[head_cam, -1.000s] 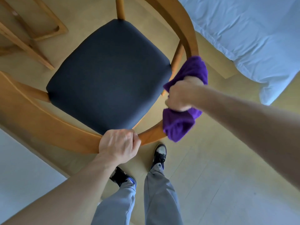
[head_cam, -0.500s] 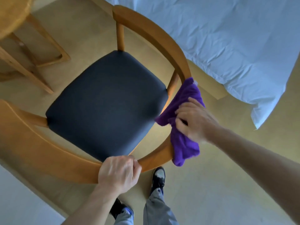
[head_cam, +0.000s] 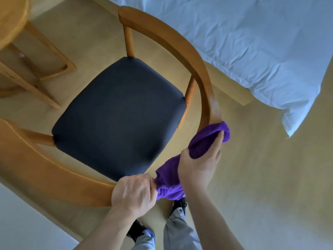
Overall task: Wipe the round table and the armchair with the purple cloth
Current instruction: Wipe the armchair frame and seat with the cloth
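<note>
Floor between armchair, bed

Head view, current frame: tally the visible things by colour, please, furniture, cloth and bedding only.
Wood-coloured: 2, the armchair frame and the round table
Purple: 1, the purple cloth, gripped by the right hand against the armchair's rail, touching the left hand that grips the rail
Dark: 1, the seat cushion
White: 1, the bed cover
Total: 5

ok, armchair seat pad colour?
The seat pad is plain dark charcoal, near black, with no pattern; the head view shows it best.
</note>
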Tool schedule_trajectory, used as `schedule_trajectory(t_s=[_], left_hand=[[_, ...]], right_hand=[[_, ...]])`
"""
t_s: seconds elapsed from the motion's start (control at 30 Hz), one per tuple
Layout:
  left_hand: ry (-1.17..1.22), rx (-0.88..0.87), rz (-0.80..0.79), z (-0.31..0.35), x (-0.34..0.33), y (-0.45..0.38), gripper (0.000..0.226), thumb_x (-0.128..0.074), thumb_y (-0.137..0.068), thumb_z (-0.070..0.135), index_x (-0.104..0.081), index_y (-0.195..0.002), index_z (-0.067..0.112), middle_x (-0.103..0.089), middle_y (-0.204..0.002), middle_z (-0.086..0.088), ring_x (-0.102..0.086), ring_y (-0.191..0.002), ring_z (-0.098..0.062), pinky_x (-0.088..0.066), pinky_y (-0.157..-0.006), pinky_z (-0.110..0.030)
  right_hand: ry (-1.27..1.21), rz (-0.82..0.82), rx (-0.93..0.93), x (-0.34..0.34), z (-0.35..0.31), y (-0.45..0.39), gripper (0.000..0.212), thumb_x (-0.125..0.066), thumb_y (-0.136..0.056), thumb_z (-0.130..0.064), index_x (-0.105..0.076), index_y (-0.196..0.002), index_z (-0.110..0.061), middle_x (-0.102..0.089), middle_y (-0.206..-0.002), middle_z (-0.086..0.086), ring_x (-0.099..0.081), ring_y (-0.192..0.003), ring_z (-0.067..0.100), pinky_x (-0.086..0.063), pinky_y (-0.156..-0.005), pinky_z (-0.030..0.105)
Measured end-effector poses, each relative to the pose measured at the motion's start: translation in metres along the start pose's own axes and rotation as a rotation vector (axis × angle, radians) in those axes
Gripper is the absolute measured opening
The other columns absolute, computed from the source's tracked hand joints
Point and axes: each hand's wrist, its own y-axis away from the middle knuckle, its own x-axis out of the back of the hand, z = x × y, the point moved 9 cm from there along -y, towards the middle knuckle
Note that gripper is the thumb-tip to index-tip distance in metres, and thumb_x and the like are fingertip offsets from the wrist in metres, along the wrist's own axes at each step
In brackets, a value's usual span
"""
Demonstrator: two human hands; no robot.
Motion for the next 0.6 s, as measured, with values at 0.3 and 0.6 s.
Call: schedule_trajectory(t_s=[0.3, 0.6], left_hand=[[0.019, 0.021, 0.011, -0.001, 0.0, 0.001, 0.035, -0.033, -0.089, 0.032, -0.034, -0.055, 0.023, -0.043, -0.041, 0.004, -0.033, -0.033, -0.018, -0.03, -0.038, -0.025], [-0.02, 0.02, 0.01, -0.001, 0.0, 0.002, 0.036, -0.033, -0.089, 0.032, -0.036, -0.055, 0.023, -0.044, -0.041, 0.004, -0.038, -0.032, -0.019, -0.032, -0.037, -0.025]], right_hand=[[0.142, -0.242, -0.206, 0.0, -0.029, -0.096, 0.03, -0.075, -0.071, -0.02, -0.064, -0.098, -0.02, -0.068, -0.096, 0.002, -0.068, -0.09, 0.025, -0.06, -0.085, 0.044], [-0.425, -0.334, -0.362, -0.008, 0.004, -0.077, 0.028, -0.076, -0.082, -0.043, -0.07, -0.106, -0.03, -0.075, -0.111, 0.011, -0.074, -0.096, 0.032, -0.06, -0.09, 0.051]])
